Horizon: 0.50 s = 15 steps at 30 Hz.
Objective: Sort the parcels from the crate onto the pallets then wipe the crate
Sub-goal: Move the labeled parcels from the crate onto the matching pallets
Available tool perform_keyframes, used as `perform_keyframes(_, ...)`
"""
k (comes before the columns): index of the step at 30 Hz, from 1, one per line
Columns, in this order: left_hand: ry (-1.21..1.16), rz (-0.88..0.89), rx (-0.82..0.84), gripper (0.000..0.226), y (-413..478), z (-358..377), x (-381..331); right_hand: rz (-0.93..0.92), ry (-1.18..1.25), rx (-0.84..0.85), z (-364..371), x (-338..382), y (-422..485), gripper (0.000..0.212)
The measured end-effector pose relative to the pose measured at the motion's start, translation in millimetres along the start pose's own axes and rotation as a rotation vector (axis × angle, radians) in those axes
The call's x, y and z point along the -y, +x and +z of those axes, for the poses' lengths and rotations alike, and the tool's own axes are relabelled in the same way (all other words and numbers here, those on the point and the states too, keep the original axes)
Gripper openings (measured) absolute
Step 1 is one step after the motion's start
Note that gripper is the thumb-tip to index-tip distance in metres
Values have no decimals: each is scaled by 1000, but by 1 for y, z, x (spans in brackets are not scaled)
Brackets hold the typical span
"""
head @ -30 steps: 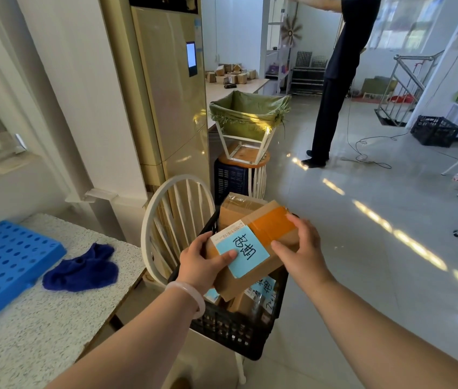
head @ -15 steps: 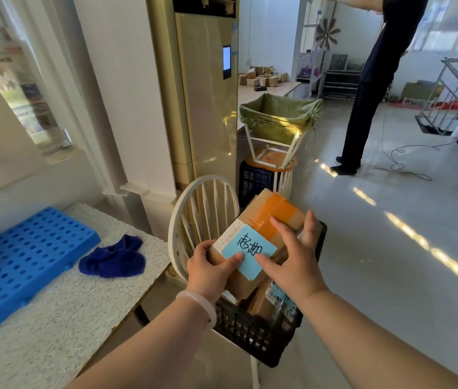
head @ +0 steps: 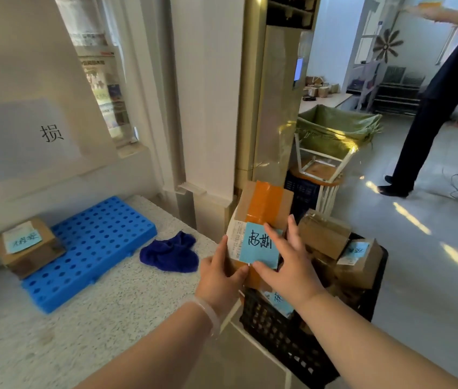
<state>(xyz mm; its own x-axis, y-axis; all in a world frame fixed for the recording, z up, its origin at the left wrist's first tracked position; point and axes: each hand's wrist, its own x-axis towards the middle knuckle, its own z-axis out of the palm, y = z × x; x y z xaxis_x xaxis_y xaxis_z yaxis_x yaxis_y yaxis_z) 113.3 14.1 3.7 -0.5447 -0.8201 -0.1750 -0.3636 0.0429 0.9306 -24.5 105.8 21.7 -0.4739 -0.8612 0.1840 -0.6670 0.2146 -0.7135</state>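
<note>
Gripped one taped parcel by its lower left edge with the left hand, thumb curled over the front face, the other fingers hidden behind the cardboard. Laid the right hand flat against the same parcel, fingers straight and spread, two of them reaching up past the right edge of the blue note stuck on its front, thumb tip touching the note's lower edge; pinched nothing with that hand. Held the parcel upright in the air, above the near left corner of the black crate and just beside the edge of the speckled counter. Counted one crate, with at least three further parcels inside, two of them bearing blue notes; one blue pallet on the counter, with one labelled parcel resting at its left end; one dark blue cloth lying between the pallet and the hands. Reached both bare forearms forward from the lower edge of the view, left wrist ringed by a pale bangle, right forearm crossing over the crate.
</note>
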Motion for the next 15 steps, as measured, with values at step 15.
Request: perform_keyframes(15, -68, 49, -156, 84, -35, -213, 96, -99, 25, 309, 174, 154, 31, 85)
